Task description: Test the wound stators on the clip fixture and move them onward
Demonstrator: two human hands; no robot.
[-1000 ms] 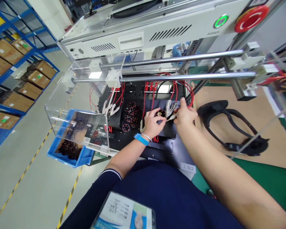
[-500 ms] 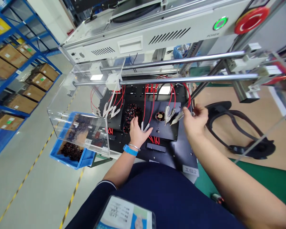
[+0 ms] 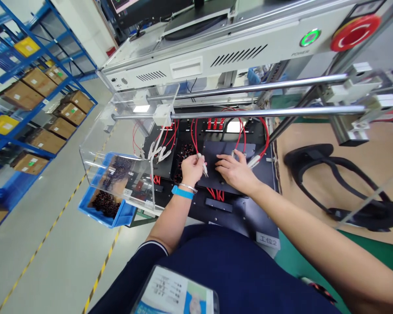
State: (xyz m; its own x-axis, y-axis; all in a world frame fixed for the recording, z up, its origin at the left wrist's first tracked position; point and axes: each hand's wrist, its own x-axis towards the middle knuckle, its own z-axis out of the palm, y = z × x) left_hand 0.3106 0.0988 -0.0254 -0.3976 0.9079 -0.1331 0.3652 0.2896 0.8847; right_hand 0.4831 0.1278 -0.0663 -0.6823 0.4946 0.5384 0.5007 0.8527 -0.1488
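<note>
White-sleeved alligator clips (image 3: 204, 169) on red wires are pinched in my left hand (image 3: 192, 170), at the left edge of a black plate (image 3: 212, 150). Over the middle of that plate lies my right hand (image 3: 237, 173), palm down, fingers stretched out and apart; what is under its palm is hidden. Beside its upper fingers another clip is partly visible. More white clips (image 3: 254, 162) rest to the right of this hand. Behind my left hand, several small black and copper-coloured wound coils (image 3: 186, 151) sit in a dark recess.
A clear plastic cover (image 3: 118, 174) stands at the left, above a blue bin (image 3: 109, 223) of small dark parts. Two metal rods (image 3: 265, 112) cross above the work area. A black headband-like frame (image 3: 343, 187) lies on cardboard at the right. A red emergency button (image 3: 355, 34) is upper right.
My left hand, spread open before, has closed on the clips. My right hand has left the clips on the right and moved left over the plate, covering the coil that showed there.
</note>
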